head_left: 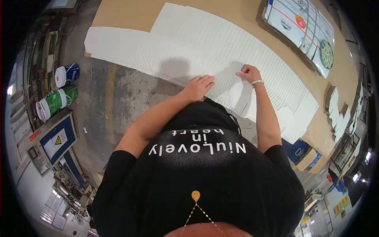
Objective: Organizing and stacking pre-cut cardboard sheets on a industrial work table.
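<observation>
A long spread of white card sheets (pixel 205 45), fanned so that their edges overlap in many thin lines, lies in front of me. Palm down, my left hand (pixel 198 87) rests on the near edge of the sheets with its fingers stretched out. Further right, my right hand (pixel 250 74) is over the sheets, its fingers curled in toward the thumb. Whatever those fingers may hold is too small or hidden to make out. A bracelet (pixel 257 82) circles the right wrist.
Brown board (pixel 122 14) covers the table beneath the sheets. A strapped stack of printed cartons (pixel 302 31) lies at the far right, with cut white card pieces (pixel 337 114) nearer. On the floor at left stand a blue bucket (pixel 68 75) and a green bucket (pixel 57 102), beside machinery (pixel 57 140).
</observation>
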